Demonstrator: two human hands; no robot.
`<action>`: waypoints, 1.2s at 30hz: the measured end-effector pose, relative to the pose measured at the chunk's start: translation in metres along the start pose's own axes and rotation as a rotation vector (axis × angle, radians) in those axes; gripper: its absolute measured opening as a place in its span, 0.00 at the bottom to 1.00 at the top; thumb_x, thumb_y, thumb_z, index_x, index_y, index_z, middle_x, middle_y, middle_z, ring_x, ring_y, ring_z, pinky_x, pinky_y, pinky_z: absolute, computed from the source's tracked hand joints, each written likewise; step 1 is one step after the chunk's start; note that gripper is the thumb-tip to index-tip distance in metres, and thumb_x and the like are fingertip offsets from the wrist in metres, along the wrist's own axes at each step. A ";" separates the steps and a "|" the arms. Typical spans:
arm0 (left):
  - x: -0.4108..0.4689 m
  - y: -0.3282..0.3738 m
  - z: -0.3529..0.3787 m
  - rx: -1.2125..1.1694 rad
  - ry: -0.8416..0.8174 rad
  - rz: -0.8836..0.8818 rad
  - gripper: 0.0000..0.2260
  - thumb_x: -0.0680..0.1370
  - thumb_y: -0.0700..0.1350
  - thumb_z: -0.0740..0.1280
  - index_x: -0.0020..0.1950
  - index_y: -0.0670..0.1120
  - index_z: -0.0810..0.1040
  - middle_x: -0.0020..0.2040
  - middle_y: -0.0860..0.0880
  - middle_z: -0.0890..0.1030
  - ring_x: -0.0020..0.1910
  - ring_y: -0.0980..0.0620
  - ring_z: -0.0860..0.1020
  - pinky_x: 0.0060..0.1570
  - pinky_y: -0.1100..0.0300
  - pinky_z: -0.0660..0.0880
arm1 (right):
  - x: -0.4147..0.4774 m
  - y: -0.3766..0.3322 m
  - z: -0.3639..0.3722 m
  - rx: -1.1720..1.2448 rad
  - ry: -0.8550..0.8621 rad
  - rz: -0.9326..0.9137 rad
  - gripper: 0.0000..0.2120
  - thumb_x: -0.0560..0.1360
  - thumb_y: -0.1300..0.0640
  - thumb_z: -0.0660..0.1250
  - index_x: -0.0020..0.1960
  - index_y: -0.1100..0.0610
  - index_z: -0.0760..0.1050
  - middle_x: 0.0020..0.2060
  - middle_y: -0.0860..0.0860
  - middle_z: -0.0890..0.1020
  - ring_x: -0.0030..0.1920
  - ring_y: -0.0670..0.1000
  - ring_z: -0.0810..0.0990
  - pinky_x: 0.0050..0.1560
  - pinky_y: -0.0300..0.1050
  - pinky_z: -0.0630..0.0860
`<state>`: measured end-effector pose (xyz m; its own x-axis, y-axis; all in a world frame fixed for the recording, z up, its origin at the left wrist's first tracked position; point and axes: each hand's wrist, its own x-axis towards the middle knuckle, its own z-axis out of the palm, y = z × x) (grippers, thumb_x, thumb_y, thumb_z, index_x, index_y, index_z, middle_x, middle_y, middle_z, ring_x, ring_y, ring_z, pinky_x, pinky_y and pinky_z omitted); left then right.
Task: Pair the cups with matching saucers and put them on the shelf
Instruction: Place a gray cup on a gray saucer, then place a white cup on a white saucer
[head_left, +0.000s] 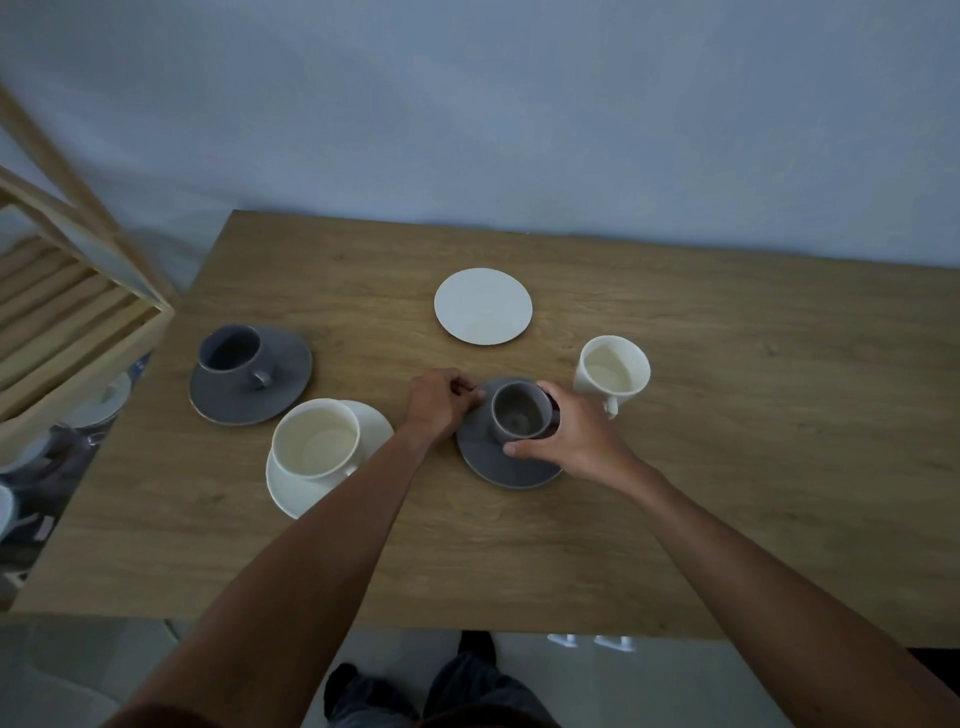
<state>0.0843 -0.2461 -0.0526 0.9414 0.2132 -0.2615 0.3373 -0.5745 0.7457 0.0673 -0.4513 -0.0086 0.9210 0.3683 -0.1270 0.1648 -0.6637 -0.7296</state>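
In the middle of the table a grey cup (519, 413) stands on a grey saucer (493, 462). My right hand (571, 434) wraps the cup from the right. My left hand (441, 402) pinches the saucer's left rim. Left of them, a white cup (314, 439) sits on a white saucer (374, 421). Further left another grey cup (231, 353) rests on its grey saucer (283, 374). A bare white saucer (483, 306) lies at the back. A lone white cup (613, 374) stands on the table to the right.
A wooden slatted shelf (67, 312) stands off the table's left edge, with pale crockery (111, 397) dimly visible on a lower level. The wooden table (727, 467) meets a plain wall at the back. My legs show below the front edge.
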 end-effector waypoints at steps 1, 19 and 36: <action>0.001 0.001 -0.001 0.006 -0.014 -0.006 0.10 0.73 0.50 0.73 0.52 0.49 0.82 0.41 0.56 0.78 0.36 0.64 0.72 0.33 0.72 0.63 | 0.000 0.000 -0.001 0.001 -0.006 0.008 0.40 0.55 0.34 0.78 0.63 0.42 0.71 0.49 0.31 0.78 0.53 0.31 0.76 0.49 0.32 0.72; 0.044 0.021 -0.016 -0.098 0.143 -0.139 0.24 0.73 0.51 0.73 0.64 0.42 0.73 0.60 0.44 0.81 0.57 0.45 0.79 0.57 0.50 0.77 | 0.034 0.045 -0.073 -0.239 0.221 0.129 0.48 0.58 0.35 0.78 0.68 0.56 0.63 0.68 0.52 0.68 0.68 0.57 0.66 0.57 0.48 0.68; 0.073 0.026 -0.028 -0.203 0.196 -0.229 0.17 0.75 0.49 0.72 0.60 0.43 0.76 0.36 0.49 0.84 0.40 0.57 0.81 0.50 0.59 0.75 | 0.109 0.024 -0.071 -0.063 0.206 0.025 0.48 0.55 0.40 0.80 0.70 0.49 0.66 0.64 0.48 0.74 0.56 0.45 0.71 0.53 0.40 0.67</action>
<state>0.1619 -0.2236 -0.0350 0.8155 0.4767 -0.3282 0.5120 -0.3299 0.7931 0.1966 -0.4730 0.0075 0.9767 0.2148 -0.0001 0.1567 -0.7126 -0.6839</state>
